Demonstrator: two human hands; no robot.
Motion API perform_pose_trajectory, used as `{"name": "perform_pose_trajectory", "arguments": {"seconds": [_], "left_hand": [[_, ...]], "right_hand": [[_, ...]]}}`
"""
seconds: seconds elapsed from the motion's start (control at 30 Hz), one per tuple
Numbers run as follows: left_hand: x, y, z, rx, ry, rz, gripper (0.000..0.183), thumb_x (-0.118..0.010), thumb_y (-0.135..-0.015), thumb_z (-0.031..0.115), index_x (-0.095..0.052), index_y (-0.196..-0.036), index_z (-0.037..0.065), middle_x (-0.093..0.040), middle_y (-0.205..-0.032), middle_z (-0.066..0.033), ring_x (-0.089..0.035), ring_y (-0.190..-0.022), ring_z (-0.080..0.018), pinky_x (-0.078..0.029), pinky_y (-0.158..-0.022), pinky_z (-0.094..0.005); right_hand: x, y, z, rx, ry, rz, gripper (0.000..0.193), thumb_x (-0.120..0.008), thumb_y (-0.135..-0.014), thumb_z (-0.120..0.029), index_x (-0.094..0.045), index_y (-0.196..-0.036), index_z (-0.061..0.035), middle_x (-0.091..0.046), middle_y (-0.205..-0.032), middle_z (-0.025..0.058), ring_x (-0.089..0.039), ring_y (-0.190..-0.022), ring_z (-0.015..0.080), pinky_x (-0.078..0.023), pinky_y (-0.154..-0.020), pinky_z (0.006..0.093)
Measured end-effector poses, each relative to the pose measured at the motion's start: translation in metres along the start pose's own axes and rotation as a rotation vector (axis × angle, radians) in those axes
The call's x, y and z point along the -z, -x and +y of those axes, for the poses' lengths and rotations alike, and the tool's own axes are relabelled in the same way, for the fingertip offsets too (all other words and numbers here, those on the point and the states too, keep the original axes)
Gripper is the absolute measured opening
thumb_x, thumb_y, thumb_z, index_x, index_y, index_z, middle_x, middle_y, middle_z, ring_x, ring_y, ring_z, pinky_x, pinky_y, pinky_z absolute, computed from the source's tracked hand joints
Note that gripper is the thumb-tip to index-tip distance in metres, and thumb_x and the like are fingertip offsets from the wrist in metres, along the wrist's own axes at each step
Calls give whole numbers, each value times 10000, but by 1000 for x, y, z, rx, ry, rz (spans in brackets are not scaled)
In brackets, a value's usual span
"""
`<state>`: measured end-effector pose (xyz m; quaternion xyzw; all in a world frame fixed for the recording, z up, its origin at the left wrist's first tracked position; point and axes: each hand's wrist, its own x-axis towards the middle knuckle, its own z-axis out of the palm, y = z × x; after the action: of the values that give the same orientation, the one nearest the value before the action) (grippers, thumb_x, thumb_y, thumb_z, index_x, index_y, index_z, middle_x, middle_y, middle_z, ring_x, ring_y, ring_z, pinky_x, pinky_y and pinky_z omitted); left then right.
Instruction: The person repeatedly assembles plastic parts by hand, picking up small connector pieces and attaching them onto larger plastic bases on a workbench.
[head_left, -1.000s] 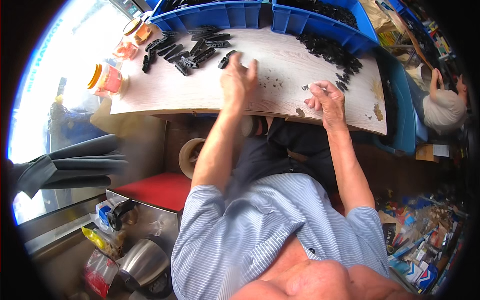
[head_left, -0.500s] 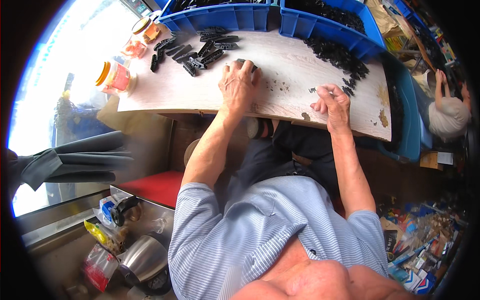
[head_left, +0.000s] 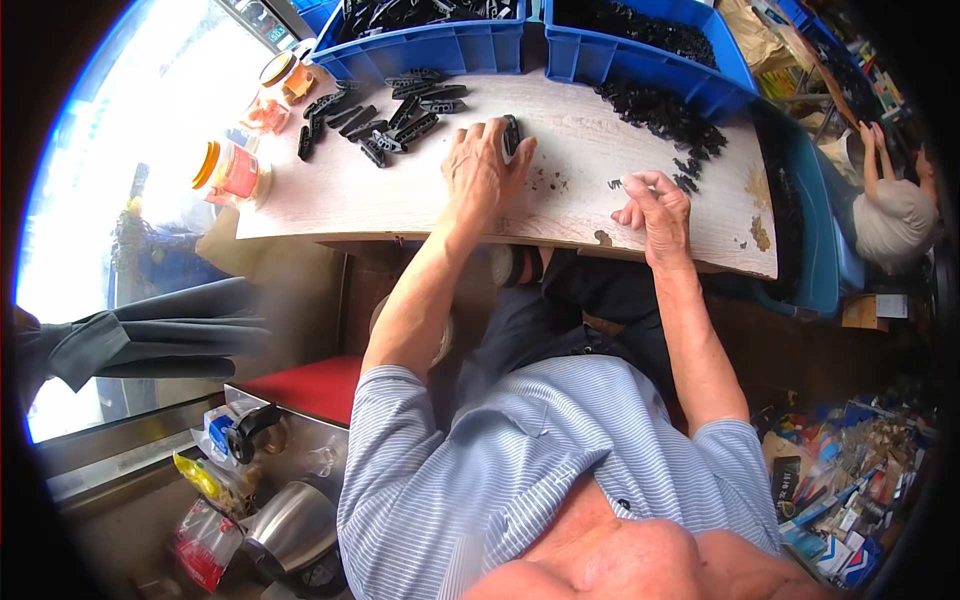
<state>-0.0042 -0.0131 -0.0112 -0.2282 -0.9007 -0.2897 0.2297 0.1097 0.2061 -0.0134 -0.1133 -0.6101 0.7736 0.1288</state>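
Observation:
My left hand (head_left: 474, 172) rests on the table, its fingers closed around a long black plastic part (head_left: 512, 136) that stands out past the fingertips. My right hand (head_left: 656, 212) hovers near the table's front edge, thumb and forefinger pinching a small dark jagged piece (head_left: 615, 184). To the left of my left hand lie several similar long black parts (head_left: 412, 128) in a loose group. Beyond my right hand, a heap of small black pieces (head_left: 665, 120) spreads over the pale tabletop (head_left: 570, 215).
Two blue crates stand at the back: the left crate (head_left: 430, 52) holds long black parts, the right crate (head_left: 640, 68) small ones. Jars with orange lids (head_left: 232, 172) line the left edge. A teal bin (head_left: 825, 230) adjoins the right side. Another person (head_left: 897, 222) sits far right.
The black part in my left hand now shows more, pointing away from me. My right hand keeps its pinch. The whole view has shifted slightly.

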Motion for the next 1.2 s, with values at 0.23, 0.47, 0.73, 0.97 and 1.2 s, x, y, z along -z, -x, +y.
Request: {"name": "perform_pose_trajectory", "arguments": {"seconds": [0.23,0.47,0.73,0.97,1.2], "left_hand": [[-21,2,-3,24,-142,-11,228,-676,-817,247,-615,-851,30,-617,-892,-140,-560,-931,-342,-488,-767,-473],[-32,38,52,420,1062,-183,218,-661,-864,66,-616,-1069,6,-657,-864,-59,-635,-749,-105,-502,-637,-236],[-22,34,102,672,1466,-411,214,-650,-865,36,-601,-1062,-34,-675,-849,-81,-635,-673,-94,-518,-537,-212],[-30,32,100,633,1467,-430,197,-662,-857,59,-624,-1025,-36,-667,-806,-64,-608,-640,-80,-512,-586,-208],[-24,27,105,780,1510,-437,194,-666,-876,112,-630,-996,-36,-664,-788,-77,-622,-631,-92,-524,-571,-223]], "right_hand": [[-2,0,-1,19,-47,5,181,-747,-829,-191,-645,-844,-43,-462,-491,-7,-502,-442,95,-551,-562,297],[-1,0,-3,29,-117,51,150,-703,-855,-193,-656,-914,-63,-450,-494,2,-525,-478,139,-558,-548,342],[6,3,-5,43,-122,34,128,-736,-847,-170,-695,-892,-56,-549,-607,-23,-461,-484,59,-448,-548,214],[13,0,-4,2,-135,-4,121,-749,-841,-148,-701,-905,-57,-580,-663,-29,-431,-493,38,-423,-522,197],[14,-3,-5,-36,-75,-13,134,-745,-848,-168,-697,-905,-57,-575,-633,-40,-418,-469,37,-370,-483,199]]}}
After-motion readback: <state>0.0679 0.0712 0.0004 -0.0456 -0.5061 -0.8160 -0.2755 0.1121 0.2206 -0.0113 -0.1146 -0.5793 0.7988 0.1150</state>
